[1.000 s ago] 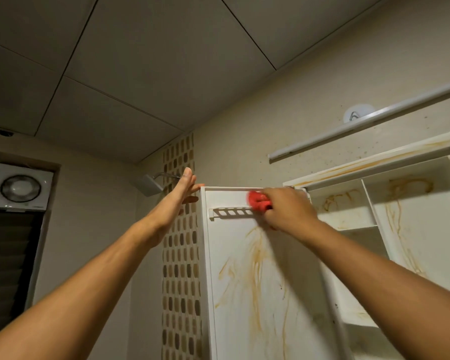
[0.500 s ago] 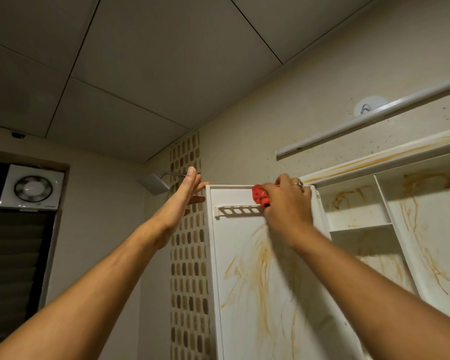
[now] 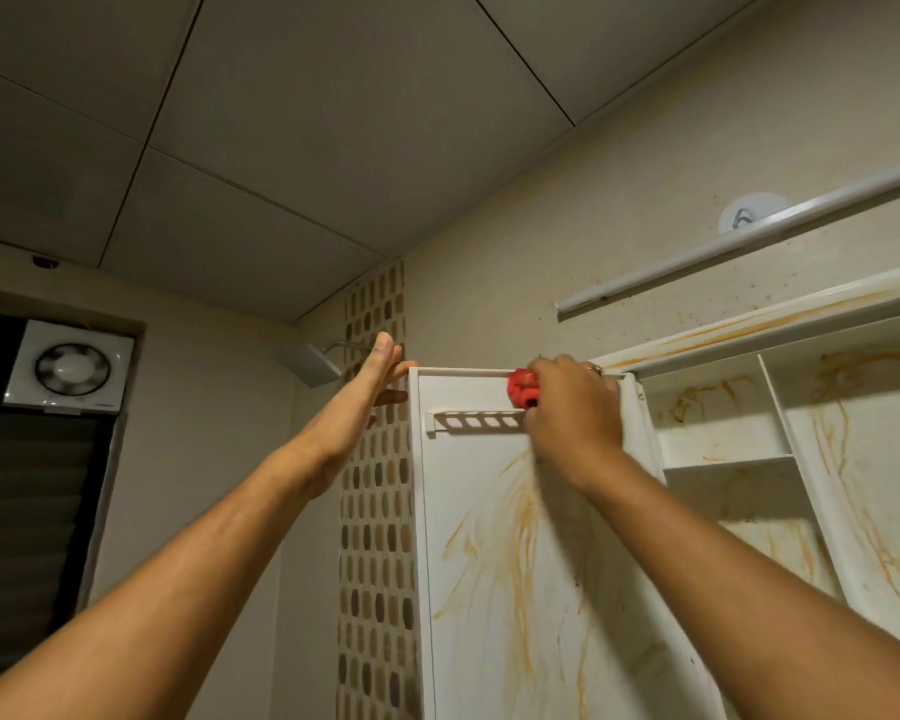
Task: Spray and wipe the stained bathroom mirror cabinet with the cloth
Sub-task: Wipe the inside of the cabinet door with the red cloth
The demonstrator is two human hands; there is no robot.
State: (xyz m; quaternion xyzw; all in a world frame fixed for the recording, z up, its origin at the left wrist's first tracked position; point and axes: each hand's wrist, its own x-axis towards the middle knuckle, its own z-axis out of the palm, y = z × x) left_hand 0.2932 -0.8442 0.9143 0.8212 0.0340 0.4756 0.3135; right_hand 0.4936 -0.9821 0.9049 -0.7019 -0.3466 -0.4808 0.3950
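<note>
The white cabinet door [image 3: 489,563] stands swung open, its inner face streaked with orange-brown stains below a small slotted rack [image 3: 468,421]. My right hand [image 3: 572,402] grips a bunched red cloth [image 3: 521,388] and presses it against the door's top strip, just above the rack. My left hand [image 3: 375,374] lies flat with straight fingers against the door's outer top corner. The open cabinet interior [image 3: 801,459] on the right has stained shelves and dividers. No spray bottle is in view.
A white light bar [image 3: 739,241] and a wall hook [image 3: 744,218] sit above the cabinet. A shower head [image 3: 310,362] juts out behind my left hand beside a mosaic tile strip [image 3: 378,511]. An exhaust fan [image 3: 71,367] sits far left.
My right hand with the red cloth has slid up from the rack to the door's top strip. The left hand stays at the corner. The view has tilted slightly.
</note>
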